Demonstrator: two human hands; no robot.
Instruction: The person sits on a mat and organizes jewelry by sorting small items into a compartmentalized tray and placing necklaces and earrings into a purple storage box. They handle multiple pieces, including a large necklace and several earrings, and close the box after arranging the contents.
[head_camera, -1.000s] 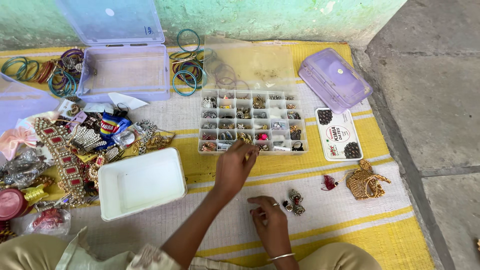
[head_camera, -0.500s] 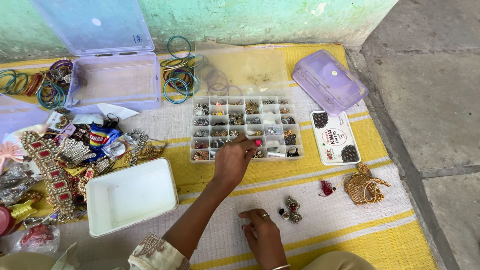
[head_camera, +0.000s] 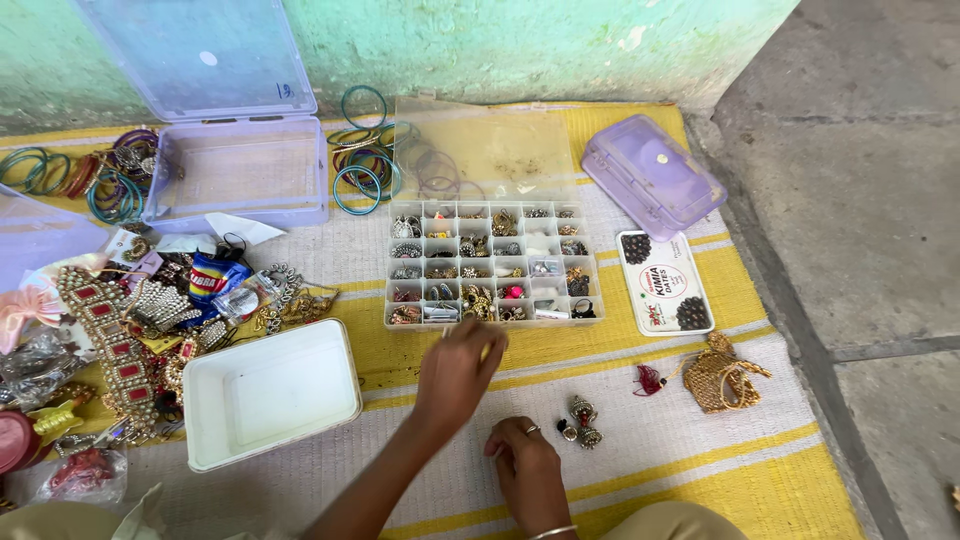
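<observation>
My left hand (head_camera: 455, 375) hovers over the yellow striped mat (head_camera: 700, 480), just in front of a clear compartment box (head_camera: 490, 262) filled with small earrings and ornaments. Its fingertips are bunched together; whether they pinch a small piece I cannot tell. Closer to me, my right hand (head_camera: 525, 470) rests knuckles-up on the mat with curled fingers, a ring on one finger and a bangle at the wrist. A pair of dark metal earrings (head_camera: 580, 425) lies just right of it.
An empty white tray (head_camera: 270, 395) sits left of my hands. Left of it lies a heap of jewellery (head_camera: 130, 320). Behind are an open lilac box (head_camera: 235, 170), bangles (head_camera: 365, 160), a shut lilac case (head_camera: 652, 172), a flat printed packet (head_camera: 665, 285) and a gold ornament (head_camera: 722, 372).
My left hand has drawn back from the compartment box's front row to the mat just before it. My right hand stays near the earrings. The view has shifted slightly.
</observation>
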